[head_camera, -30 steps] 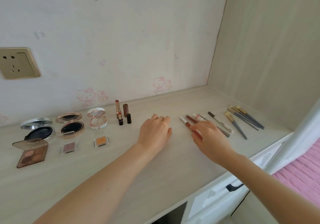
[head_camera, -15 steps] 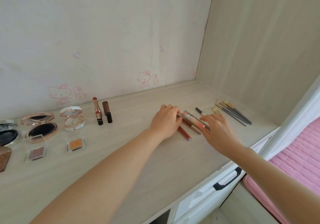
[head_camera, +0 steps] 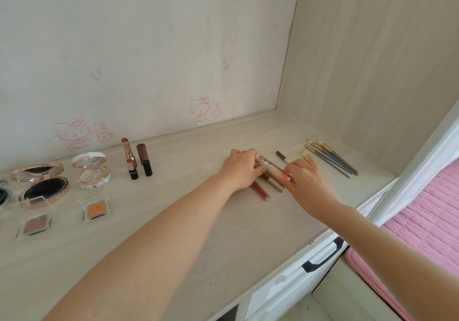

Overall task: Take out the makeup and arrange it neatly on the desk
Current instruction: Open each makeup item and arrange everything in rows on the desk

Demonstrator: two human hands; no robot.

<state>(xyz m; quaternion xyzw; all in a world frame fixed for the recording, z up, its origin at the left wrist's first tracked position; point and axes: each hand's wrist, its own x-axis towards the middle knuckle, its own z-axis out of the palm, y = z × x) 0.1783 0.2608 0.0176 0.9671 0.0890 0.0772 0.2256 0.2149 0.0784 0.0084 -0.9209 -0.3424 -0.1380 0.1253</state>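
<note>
Progress: most of the makeup already lies in groups on the desk (head_camera: 248,234), by my reading. Open compacts (head_camera: 41,183) and two eyeshadow pans (head_camera: 95,209) sit toward its left end, lipsticks (head_camera: 130,157) stand near the back edge, and brushes (head_camera: 332,159) lie side by side toward the right back corner.
Left to do: the lip gloss tubes (head_camera: 270,175), bunched unevenly right of the middle, want squaring into a row. One red tube (head_camera: 260,191) juts toward the front edge. Whether more waits to be taken out, the view does not show.
Left hand: my left hand (head_camera: 242,169) curls its fingers over the left side of the bunch, thumb against it.
Right hand: my right hand (head_camera: 308,181) keeps its fingers fairly straight, tips touching the right side of the bunch at a pink cap (head_camera: 286,177).
Tubes and grip: the bunch lies between my two hands and touches both; the red tube pokes out from under my left palm.
Nearby: a brow pencil (head_camera: 282,156) lies just behind my right fingers, between the bunch and the brushes.
</note>
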